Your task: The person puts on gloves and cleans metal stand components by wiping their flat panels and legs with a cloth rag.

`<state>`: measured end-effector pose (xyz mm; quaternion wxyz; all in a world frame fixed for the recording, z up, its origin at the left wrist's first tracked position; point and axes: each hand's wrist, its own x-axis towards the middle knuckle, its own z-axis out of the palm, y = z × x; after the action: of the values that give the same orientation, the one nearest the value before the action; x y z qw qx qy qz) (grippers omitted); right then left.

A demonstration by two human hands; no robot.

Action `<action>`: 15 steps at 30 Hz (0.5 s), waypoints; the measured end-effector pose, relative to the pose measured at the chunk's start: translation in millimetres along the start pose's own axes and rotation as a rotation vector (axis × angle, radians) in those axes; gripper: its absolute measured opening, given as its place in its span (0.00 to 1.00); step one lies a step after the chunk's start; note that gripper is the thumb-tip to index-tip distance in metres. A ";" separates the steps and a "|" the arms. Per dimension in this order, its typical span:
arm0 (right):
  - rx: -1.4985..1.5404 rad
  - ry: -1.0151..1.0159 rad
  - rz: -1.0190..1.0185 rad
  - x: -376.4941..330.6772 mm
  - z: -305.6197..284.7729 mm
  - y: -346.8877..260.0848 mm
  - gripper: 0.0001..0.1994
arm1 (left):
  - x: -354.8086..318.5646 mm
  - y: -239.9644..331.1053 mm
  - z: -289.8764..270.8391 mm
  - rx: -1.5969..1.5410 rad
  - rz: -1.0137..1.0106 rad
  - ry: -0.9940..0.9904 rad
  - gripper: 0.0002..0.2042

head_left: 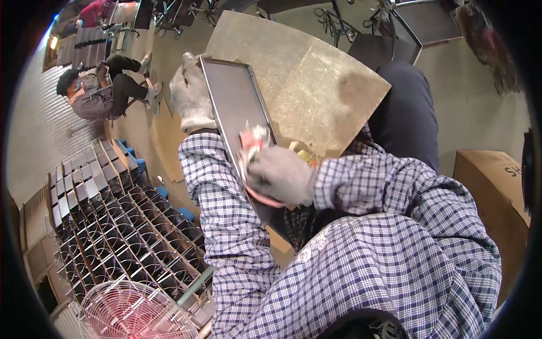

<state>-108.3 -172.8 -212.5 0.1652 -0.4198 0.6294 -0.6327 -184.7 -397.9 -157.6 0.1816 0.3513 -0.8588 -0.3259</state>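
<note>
A shallow grey metal tray point(240, 113) stands tilted on edge against a worn round tabletop point(305, 73), gripped at its upper left corner by the gloved left hand point(191, 93). The gloved right hand point(280, 174) is clenched on a pink-and-white rag point(252, 142), pressing it against the tray's face. Stacked metal frames point(118, 226) and a pink wire fan guard point(132, 311) lie lower left; a cardboard box point(497, 192) sits right.
</note>
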 end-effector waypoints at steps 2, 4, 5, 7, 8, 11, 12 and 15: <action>0.011 0.069 0.221 34.2 1.5 7.6 0.04 | 2.8 -2.9 -1.9 0.064 0.049 -0.002 0.27; 0.038 0.192 0.403 71.7 -8.1 20.0 0.06 | 3.6 -3.8 -2.9 0.073 0.013 0.015 0.26; 0.029 0.280 0.366 88.5 -15.6 25.2 0.08 | 4.0 -3.8 -3.0 0.090 0.010 0.016 0.26; -0.017 0.337 0.320 113.3 -29.3 28.1 0.10 | 4.2 -3.8 -2.0 0.114 0.011 0.015 0.26; -0.023 0.354 0.323 123.1 -39.0 30.1 0.10 | 4.1 -4.6 -2.6 0.123 0.012 0.014 0.26; -0.128 0.485 0.204 146.3 -63.5 34.4 0.15 | 2.2 -14.8 -5.0 -0.002 0.095 -0.003 0.24; -0.241 0.489 0.064 150.5 -64.8 32.0 0.16 | 3.3 -19.1 -9.8 -0.131 0.043 -0.044 0.24; -0.508 0.123 -0.011 159.0 -56.6 22.6 0.14 | 4.0 -33.1 -18.6 0.527 0.482 -0.029 0.21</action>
<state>-251.7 -256.3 -174.1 0.0127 -0.4120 0.7746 -0.4797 -161.4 -426.8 -166.6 0.1443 0.1688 -0.9739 -0.0461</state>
